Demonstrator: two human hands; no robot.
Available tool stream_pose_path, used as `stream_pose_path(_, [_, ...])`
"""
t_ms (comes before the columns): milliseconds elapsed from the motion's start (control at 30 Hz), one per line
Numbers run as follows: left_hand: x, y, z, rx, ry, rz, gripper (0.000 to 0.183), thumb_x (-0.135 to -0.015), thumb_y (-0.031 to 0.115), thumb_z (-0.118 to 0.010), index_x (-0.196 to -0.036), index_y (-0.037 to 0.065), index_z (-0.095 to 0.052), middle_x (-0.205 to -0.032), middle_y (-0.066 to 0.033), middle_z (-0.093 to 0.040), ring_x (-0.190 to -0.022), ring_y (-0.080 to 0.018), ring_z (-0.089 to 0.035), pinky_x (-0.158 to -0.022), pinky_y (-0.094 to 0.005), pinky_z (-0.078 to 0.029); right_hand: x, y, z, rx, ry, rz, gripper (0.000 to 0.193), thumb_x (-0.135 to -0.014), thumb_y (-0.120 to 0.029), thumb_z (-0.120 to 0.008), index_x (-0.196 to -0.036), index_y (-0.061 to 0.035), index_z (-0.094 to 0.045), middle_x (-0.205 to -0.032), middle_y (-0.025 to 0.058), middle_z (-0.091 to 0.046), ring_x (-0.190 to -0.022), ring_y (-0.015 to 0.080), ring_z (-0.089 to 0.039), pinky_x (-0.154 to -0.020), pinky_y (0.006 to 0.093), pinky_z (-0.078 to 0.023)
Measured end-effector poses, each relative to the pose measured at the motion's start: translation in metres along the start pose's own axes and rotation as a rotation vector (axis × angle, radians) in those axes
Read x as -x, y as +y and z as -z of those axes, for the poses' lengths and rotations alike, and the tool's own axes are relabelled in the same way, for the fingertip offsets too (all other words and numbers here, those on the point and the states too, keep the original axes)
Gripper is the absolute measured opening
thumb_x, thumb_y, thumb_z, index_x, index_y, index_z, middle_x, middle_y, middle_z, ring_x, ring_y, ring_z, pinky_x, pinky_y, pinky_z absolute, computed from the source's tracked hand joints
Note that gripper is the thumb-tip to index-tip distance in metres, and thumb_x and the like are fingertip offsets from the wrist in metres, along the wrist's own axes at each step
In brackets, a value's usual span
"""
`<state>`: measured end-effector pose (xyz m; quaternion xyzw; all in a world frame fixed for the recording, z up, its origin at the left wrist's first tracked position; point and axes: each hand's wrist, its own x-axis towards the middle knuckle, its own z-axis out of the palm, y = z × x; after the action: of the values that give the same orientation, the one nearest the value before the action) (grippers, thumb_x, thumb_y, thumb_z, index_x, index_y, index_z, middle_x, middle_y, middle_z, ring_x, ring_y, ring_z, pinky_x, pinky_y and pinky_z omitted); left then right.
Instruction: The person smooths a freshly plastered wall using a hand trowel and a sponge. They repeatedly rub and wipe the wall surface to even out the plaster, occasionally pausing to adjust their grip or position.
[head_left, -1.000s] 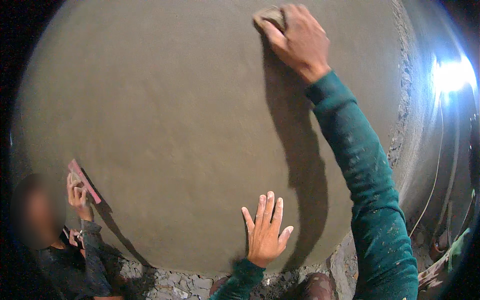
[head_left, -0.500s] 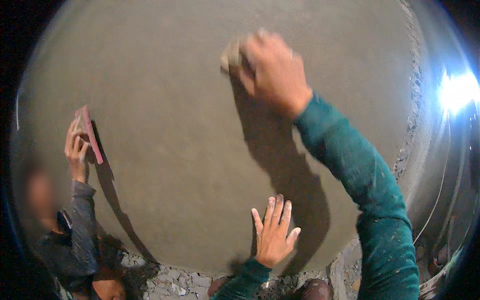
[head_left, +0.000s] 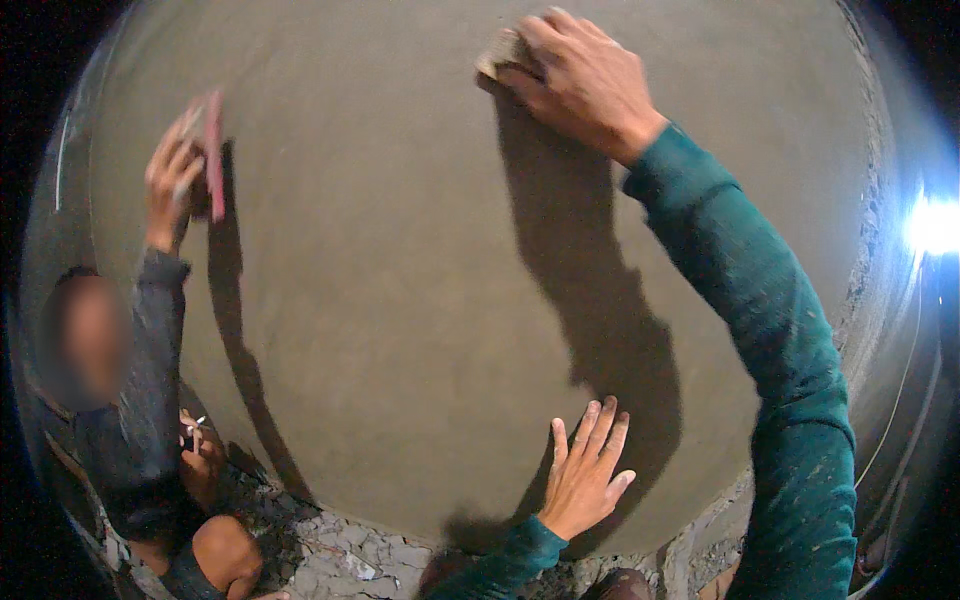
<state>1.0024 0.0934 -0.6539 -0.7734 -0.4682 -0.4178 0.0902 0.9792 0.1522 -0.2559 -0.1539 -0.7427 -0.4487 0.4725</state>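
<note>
My right hand (head_left: 590, 85) is closed around a pale beige block that looks like a sponge (head_left: 503, 55), held against the grey plastered wall (head_left: 400, 280) high in the view. Its fingers partly cover the block. Lower down, my left hand (head_left: 585, 475) has its fingers spread, with nothing in it, and lies at the wall's surface; whether the whole palm touches cannot be told. A long shadow of my right arm falls down the wall between the two hands.
At the left, a co-worker in a dark top (head_left: 140, 420) holds a pink float (head_left: 214, 155) to the wall, with a cigarette (head_left: 200, 422) in the other hand. Broken rubble (head_left: 350, 550) lies along the wall's foot. A bright lamp (head_left: 935, 227) with hanging cables shines at the right.
My right hand has moved the sponge up and a little right. The co-worker's float has gone higher too. My left hand keeps its spread, appearing slightly further right as the view shifts.
</note>
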Motion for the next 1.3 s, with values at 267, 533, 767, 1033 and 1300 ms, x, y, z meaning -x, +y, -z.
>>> stream_pose_path(267, [-0.008, 0.002, 0.002, 0.089, -0.047, -0.09, 0.083, -0.098, 0.042, -0.069, -0.163, 0.003, -0.035, -0.174, -0.0224, -0.023, -0.161, -0.0422, -0.02, -0.123, -0.0731, -0.02, -0.034, 0.04, -0.022, 0.076, -0.032, -0.014, 0.041, -0.109, -0.042, -0.058, -0.101, -0.0016, -0.062, -0.096, 0.0138, -0.059, -0.084, 0.0242, -0.057, -0.077, 0.042, -0.052])
stream_pose_path(533, [-0.011, 0.002, -0.011, 0.096, -0.106, -0.154, 0.083, -0.1, 0.045, -0.067, -0.164, 0.003, -0.034, -0.174, -0.0231, -0.021, -0.161, -0.0437, -0.02, -0.124, -0.0711, -0.021, -0.035, 0.06, -0.013, 0.101, -0.038, -0.01, 0.036, -0.102, -0.038, -0.067, -0.103, -0.0014, -0.064, -0.098, 0.0169, -0.061, -0.088, 0.0288, -0.061, -0.078, 0.0421, -0.055])
stream_pose_path(767, [0.001, -0.014, -0.006, 0.109, -0.05, -0.117, 0.082, -0.099, 0.043, -0.068, -0.163, 0.004, -0.035, -0.174, -0.0238, -0.022, -0.16, -0.0452, -0.021, -0.124, -0.0712, -0.021, -0.024, 0.045, -0.001, 0.064, -0.144, -0.006, 0.042, -0.103, -0.044, -0.067, -0.104, -0.0024, -0.064, -0.102, 0.0141, -0.062, -0.092, 0.0285, -0.063, -0.081, 0.0432, -0.054])
stream_pose_path(1033, [0.006, -0.022, -0.002, 0.154, -0.055, -0.085, 0.084, -0.097, 0.04, -0.071, -0.164, 0.004, -0.034, -0.174, -0.024, -0.021, -0.161, -0.0442, -0.02, -0.125, -0.0713, -0.018, 0.004, 0.043, -0.029, -0.029, -0.078, 0.209, 0.041, -0.106, -0.044, -0.063, -0.098, -0.0043, -0.062, -0.096, 0.0116, -0.058, -0.085, 0.0226, -0.056, -0.073, 0.0395, -0.052])
stream_pose_path(1300, [-0.001, -0.011, -0.015, 0.246, -0.034, -0.086, 0.082, -0.098, 0.038, -0.07, -0.164, 0.005, -0.035, -0.174, -0.025, -0.02, -0.16, -0.045, -0.021, -0.127, -0.0687, -0.016, 0.006, 0.002, -0.078, 0.051, 0.03, 0.246, 0.034, -0.095, -0.043, -0.073, -0.112, -0.0136, -0.067, -0.11, 0.0135, -0.068, -0.109, 0.0384, -0.069, -0.084, 0.0505, -0.06])
